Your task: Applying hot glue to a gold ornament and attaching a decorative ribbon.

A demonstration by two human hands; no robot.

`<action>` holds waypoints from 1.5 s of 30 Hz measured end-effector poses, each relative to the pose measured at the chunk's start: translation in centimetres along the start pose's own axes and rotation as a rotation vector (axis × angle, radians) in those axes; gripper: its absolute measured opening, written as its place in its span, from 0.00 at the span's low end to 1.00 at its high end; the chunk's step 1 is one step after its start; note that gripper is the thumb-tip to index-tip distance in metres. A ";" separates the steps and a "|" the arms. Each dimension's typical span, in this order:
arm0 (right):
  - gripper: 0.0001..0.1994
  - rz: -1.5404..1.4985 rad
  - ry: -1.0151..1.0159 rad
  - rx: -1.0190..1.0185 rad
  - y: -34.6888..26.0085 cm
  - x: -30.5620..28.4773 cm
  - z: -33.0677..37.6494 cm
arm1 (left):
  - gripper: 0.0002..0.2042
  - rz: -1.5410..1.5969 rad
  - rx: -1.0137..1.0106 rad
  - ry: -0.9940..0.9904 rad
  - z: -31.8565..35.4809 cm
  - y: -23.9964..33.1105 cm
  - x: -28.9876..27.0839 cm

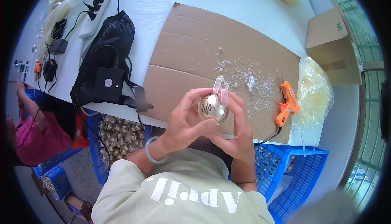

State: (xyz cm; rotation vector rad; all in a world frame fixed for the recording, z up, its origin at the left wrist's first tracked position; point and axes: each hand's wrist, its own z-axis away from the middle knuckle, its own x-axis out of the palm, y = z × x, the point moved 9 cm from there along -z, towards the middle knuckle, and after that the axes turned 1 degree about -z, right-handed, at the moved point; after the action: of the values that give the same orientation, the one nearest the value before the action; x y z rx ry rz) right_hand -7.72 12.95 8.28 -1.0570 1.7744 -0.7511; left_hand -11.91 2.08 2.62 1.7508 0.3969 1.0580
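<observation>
Fingers of the left hand and right hand — curled inward — hold a shiny pale-gold ball with a translucent whitish loop, over a flat brown cardboard sheet.

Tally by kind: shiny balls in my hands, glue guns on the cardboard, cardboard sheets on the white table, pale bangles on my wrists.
Shiny pale-gold ball: 1
Orange glue gun: 1
Cardboard sheet: 1
Pale bangle: 1
Total: 4

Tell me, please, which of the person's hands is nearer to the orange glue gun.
The right hand is nearer, apart from and left of the orange glue gun; the left hand is farther left, on the other side of the shiny ball.
</observation>
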 end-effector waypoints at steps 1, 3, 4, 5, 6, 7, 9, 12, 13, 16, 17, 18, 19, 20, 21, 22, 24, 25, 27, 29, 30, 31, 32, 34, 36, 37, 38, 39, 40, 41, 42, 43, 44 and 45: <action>0.29 -0.114 -0.021 0.040 0.4 -0.4 -0.3 | 0.35 -0.049 0.026 -0.010 -0.1 0.2 -0.2; 0.23 -0.338 -0.056 0.124 1.2 -0.9 -0.5 | 0.35 -0.145 0.058 -0.020 -0.4 0.8 -0.1; 0.23 -0.336 -0.051 0.129 1.5 -0.9 -0.3 | 0.35 -0.239 0.094 -0.028 -0.5 1.3 0.1; 0.19 -0.305 -0.003 0.134 1.9 -1.2 -0.1 | 0.35 -0.333 0.130 -0.035 -0.6 1.6 0.3; 0.15 -0.273 0.044 0.140 2.3 -1.4 0.3 | 0.35 -0.330 0.126 -0.039 -0.6 1.4 0.4; 0.12 -0.240 0.091 0.145 2.6 -1.9 0.4 | 0.35 -0.327 0.153 -0.032 -0.6 1.4 0.4; 0.11 -0.310 0.134 0.152 2.7 -2.5 0.3 | 0.34 -0.318 0.209 -0.014 -0.6 1.5 0.4; 0.09 -0.458 0.210 0.163 2.6 -3.6 0.4 | 0.34 -0.274 0.190 -0.032 -0.6 1.2 0.3; 0.09 -0.552 0.208 0.219 2.9 -3.7 0.7 | 0.34 -0.255 0.182 -0.039 -0.5 1.2 0.3; 0.09 -0.739 0.201 0.339 3.3 -3.9 1.3 | 0.34 -0.310 0.170 -0.026 -0.3 1.3 0.1; 0.09 -0.694 0.184 0.347 3.1 -4.1 1.2 | 0.34 -0.339 0.166 -0.021 -0.3 1.3 0.1; 0.10 -0.649 0.166 0.354 2.9 -4.3 1.2 | 0.34 -0.337 0.162 -0.019 -0.3 1.3 0.1; 0.10 -0.604 0.148 0.361 2.7 -4.3 1.1 | 0.33 -0.354 0.185 -0.038 -0.3 1.5 0.3; 0.10 -0.604 0.147 0.365 2.5 -4.4 1.1 | 0.33 -0.370 0.208 -0.057 -0.4 1.6 0.5; 0.10 -0.610 0.131 0.364 2.3 -4.4 1.0 | 0.32 -0.386 0.231 -0.076 -0.3 1.8 0.7; 0.11 -0.615 0.118 0.364 2.0 -4.4 0.9 | 0.32 -0.383 0.228 -0.076 -0.3 1.9 0.8; 0.12 -0.618 0.104 0.367 2.0 -4.4 0.9 | 0.31 -0.437 0.188 -0.128 -0.3 1.8 1.2; 0.12 -0.592 0.096 0.337 2.0 -4.4 0.7 | 0.30 -0.464 0.168 -0.154 -0.2 1.7 1.3; 0.13 -0.543 0.077 0.279 1.8 -4.5 0.3 | 0.30 -0.415 0.118 -0.191 -0.1 1.5 1.4; 0.13 -0.545 0.062 0.266 1.8 -4.6 0.0 | 0.30 -0.321 0.022 -0.265 0.1 0.8 1.7; 0.13 -0.548 0.048 0.250 1.7 -4.6 -0.1 | 0.30 -0.320 0.020 -0.262 0.2 0.8 1.6; 0.13 -0.550 0.035 0.233 1.5 -4.5 -0.3 | 0.30 -0.324 0.008 -0.283 0.2 0.7 1.7; 0.13 -0.550 0.033 0.235 1.5 -4.4 -0.5 | 0.30 -0.327 -0.004 -0.303 0.3 0.6 1.8; 0.13 -0.709 0.075 0.248 1.5 -4.0 -0.8 | 0.30 -0.329 -0.016 -0.322 0.3 0.3 1.8; 0.13 -0.788 0.097 0.256 1.6 -4.0 -0.9 | 0.30 -0.341 0.046 -0.332 0.2 0.6 2.0; 0.12 -0.745 0.073 0.268 1.7 -4.0 -1.0 | 0.29 -0.347 0.077 -0.336 0.2 0.8 2.1; 0.12 -0.701 0.050 0.279 1.8 -4.0 -1.0 | 0.29 -0.346 0.076 -0.334 0.1 0.7 2.2; 0.12 -0.658 0.027 0.291 1.9 -3.9 -1.0 | 0.29 -0.355 0.099 -0.355 0.1 0.9 2.4; 0.12 -0.659 0.025 0.293 2.0 -4.0 -1.1 | 0.28 -0.365 0.122 -0.376 0.1 1.0 2.6; 0.12 -0.649 0.002 0.278 1.9 -3.9 -1.3 | 0.28 -0.374 0.144 -0.398 0.1 1.1 2.8; 0.12 -0.638 -0.019 0.261 1.7 -3.8 -1.4 | 0.28 -0.373 0.143 -0.398 0.1 1.1 2.8; 0.12 -0.627 -0.040 0.245 1.6 -3.7 -1.5 | 0.27 -0.383 0.160 -0.422 0.1 1.1 3.0; 0.12 -0.627 -0.039 0.246 1.8 -3.7 -1.5 | 0.26 -0.393 0.177 -0.446 0.1 1.2 3.2; 0.12 -0.630 -0.046 0.228 1.7 -3.7 -1.6 | 0.26 -0.403 0.194 -0.470 0.2 1.2 3.5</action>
State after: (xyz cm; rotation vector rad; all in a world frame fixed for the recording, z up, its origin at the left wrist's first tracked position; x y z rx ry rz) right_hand -8.99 17.07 8.95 -1.4743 1.2712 -1.2617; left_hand -10.02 3.75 5.31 1.9169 0.5363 0.3154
